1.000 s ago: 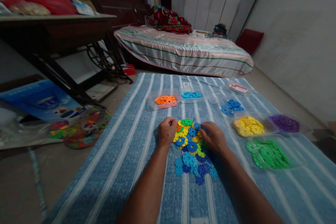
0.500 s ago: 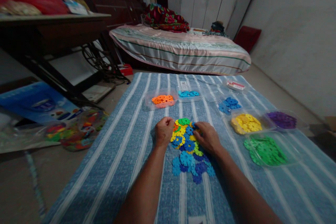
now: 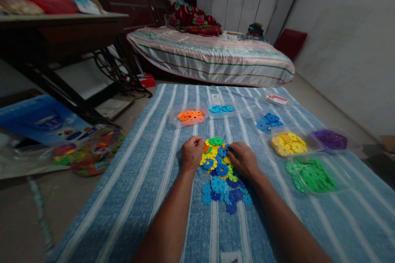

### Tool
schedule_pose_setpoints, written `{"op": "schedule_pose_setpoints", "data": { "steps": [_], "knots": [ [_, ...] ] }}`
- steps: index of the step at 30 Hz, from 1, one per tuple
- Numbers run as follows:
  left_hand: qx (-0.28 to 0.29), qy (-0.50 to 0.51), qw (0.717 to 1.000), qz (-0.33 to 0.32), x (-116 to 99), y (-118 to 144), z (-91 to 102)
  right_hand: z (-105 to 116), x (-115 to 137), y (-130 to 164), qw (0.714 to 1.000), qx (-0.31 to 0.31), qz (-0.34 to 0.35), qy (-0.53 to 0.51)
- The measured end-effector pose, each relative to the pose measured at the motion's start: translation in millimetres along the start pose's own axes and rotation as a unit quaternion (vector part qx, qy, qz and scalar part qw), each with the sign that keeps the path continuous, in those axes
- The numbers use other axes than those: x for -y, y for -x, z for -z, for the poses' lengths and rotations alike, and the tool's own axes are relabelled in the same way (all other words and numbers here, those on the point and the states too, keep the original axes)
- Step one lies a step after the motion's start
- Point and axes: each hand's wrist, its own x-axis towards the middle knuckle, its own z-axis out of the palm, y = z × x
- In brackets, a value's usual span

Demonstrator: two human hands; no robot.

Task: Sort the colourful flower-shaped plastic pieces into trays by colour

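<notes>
A mixed pile of flat, notched plastic discs [image 3: 217,171] in yellow, green, orange and several blues lies on the striped cloth [image 3: 148,172]. At its left edge rests my left hand [image 3: 191,154], fingers curled together; whatever is between them is too small to make out. My right hand [image 3: 245,158] is bent over the pile's right edge, its fingertips closed at a blue disc [image 3: 227,147]. A green disc [image 3: 216,141] tops the far end of the pile, and light blue discs [image 3: 218,185] spread over the near end.
Clear tubs hold orange discs [image 3: 191,117], light blue discs [image 3: 221,109], blue discs [image 3: 270,122], yellow discs [image 3: 289,144], purple discs [image 3: 330,139] and green discs [image 3: 311,174]. A red-and-white box [image 3: 277,98] sits far right. Bags of colourful pieces [image 3: 98,152] lie left, below a bed [image 3: 212,57].
The view has shifted very slightly. Both hands stay at the pile's two sides, with no clear change in the discs.
</notes>
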Motion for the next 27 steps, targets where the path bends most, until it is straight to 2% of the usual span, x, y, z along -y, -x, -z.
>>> {"op": "schedule_pose_setpoints", "data": {
  "steps": [13,20,27],
  "knots": [
    [-0.005,0.021,1.0,-0.001,6.5,-1.8,-3.8,0.3,0.9,0.9,1.0,-0.014,-0.017,-0.012],
    [0.0,0.013,1.0,0.004,2.0,-1.1,-1.5,0.4,0.5,0.6,0.998,-0.032,-0.047,-0.03],
    [-0.003,0.002,1.0,0.005,-1.0,-0.9,-0.3,0.1,1.6,3.0,0.984,-0.089,-0.085,-0.127]
  ]
}}
